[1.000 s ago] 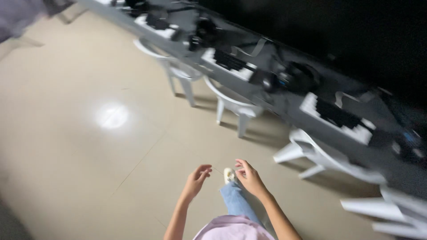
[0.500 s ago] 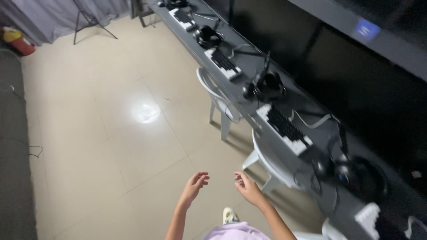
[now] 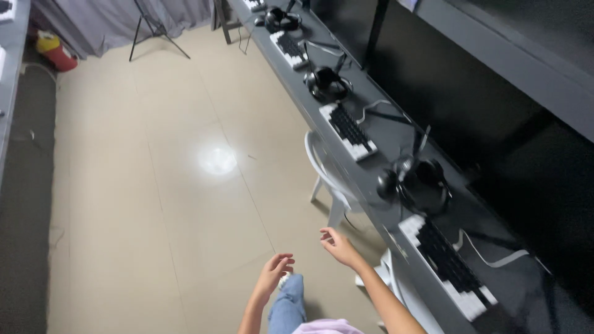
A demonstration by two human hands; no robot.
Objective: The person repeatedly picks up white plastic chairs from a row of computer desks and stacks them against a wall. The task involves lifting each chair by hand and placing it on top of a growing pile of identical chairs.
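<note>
Nearby, keyboard [image 3: 447, 267] lengthwise along desk [image 3: 371, 185]

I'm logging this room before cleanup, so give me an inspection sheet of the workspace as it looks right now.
Surface: long grey desk along the right; beige tiled floor with a light glare.
Job's things: nothing held; white chair nearest the right hand.
Clutter: keyboards and black headsets in a row on the desk.
Grips: left hand and right hand both open, empty, over the floor.
Cables: cords run from headsets and keyboards across the desk.
Surroundings: dark screens behind the desk, tripod, grey curtain, red canister.
</note>
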